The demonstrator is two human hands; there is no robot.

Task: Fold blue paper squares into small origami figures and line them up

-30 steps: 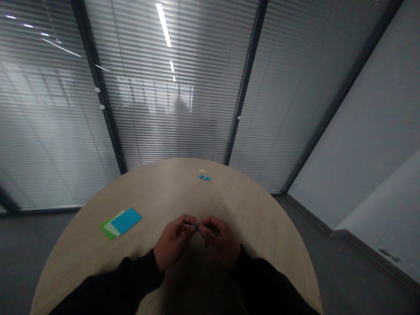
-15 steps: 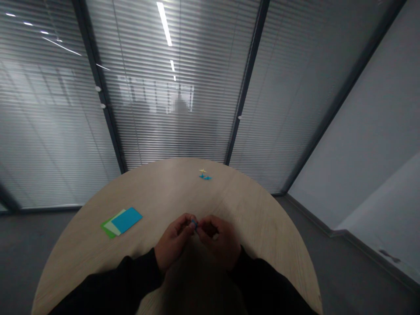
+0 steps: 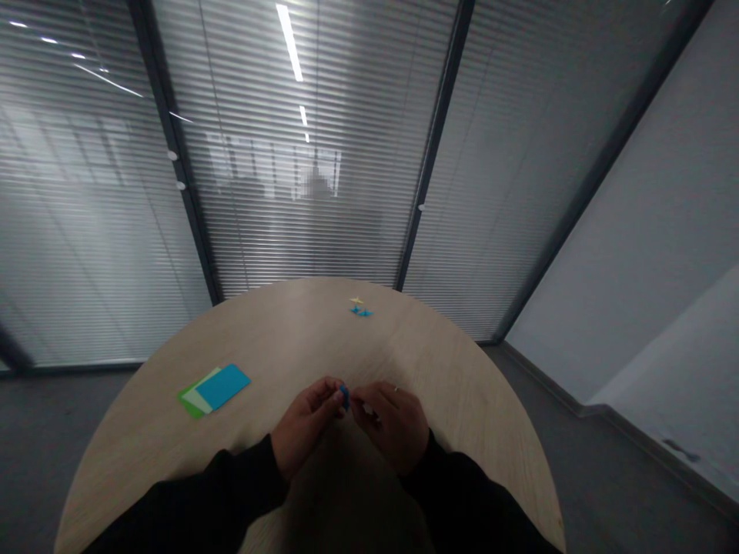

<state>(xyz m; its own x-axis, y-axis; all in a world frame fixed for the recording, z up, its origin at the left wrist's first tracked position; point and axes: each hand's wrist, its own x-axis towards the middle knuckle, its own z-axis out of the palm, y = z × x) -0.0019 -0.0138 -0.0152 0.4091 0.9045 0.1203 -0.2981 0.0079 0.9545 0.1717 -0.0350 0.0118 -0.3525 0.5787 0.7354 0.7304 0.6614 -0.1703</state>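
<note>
Over the near part of a round wooden table (image 3: 277, 338), my left hand (image 3: 303, 427) and my right hand (image 3: 389, 427) meet fingertip to fingertip. Both pinch a small blue folded piece of paper (image 3: 345, 396) between them; most of it is hidden by my fingers. Black sleeves cover both arms.
A stack of coloured paper sheets (image 3: 213, 389), blue on top of pale and green ones, lies at the left of the table. Small folded paper figures (image 3: 359, 307), yellow and blue, sit near the far edge. Glass walls with blinds stand behind; grey floor surrounds the table.
My fingers have shifted slightly around the blue piece, and my right hand has turned a little. More of the blue paper shows now between the fingertips.
</note>
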